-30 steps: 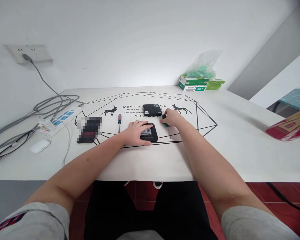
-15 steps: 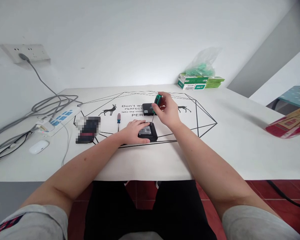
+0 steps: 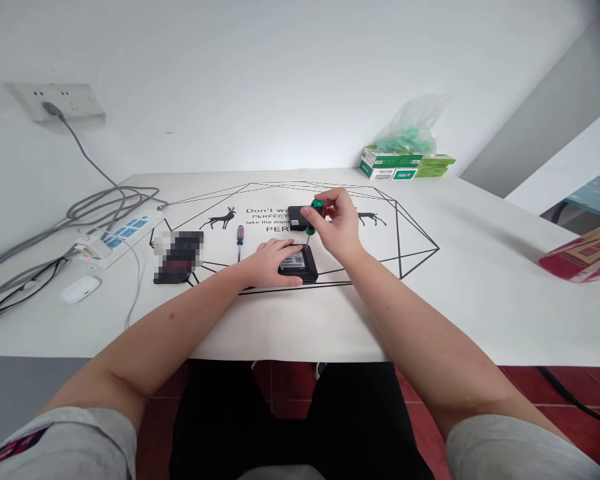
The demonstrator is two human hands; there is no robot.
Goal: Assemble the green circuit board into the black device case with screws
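Observation:
A flat black case (image 3: 309, 272) with a pale printed label on top lies on the desk mat in front of me. My left hand (image 3: 271, 263) grips its left side, with fingers along the far edge and the thumb at the near edge, covering part of it. In my right hand (image 3: 343, 223) is a green and black screwdriver (image 3: 316, 210), held by its handle between thumb and fingers. Its shaft points down at the far right part of the case; any screw there is too small to see. Just behind lies a black lid-like piece (image 3: 297, 217), partly hidden by my right hand.
A second screwdriver (image 3: 240, 237) lies left of the case, near a blurred dark object (image 3: 183, 257). Further left are a power strip (image 3: 130, 233), cables, glasses (image 3: 25, 287) and a white earbud case (image 3: 81, 289). Green boxes (image 3: 393, 163) stand at the back, a red package (image 3: 580, 257) at right.
The screwdriver handle sits slightly lower and more upright, and my right fingers have shifted around it. My left hand stays on the case. The whole view has moved slightly.

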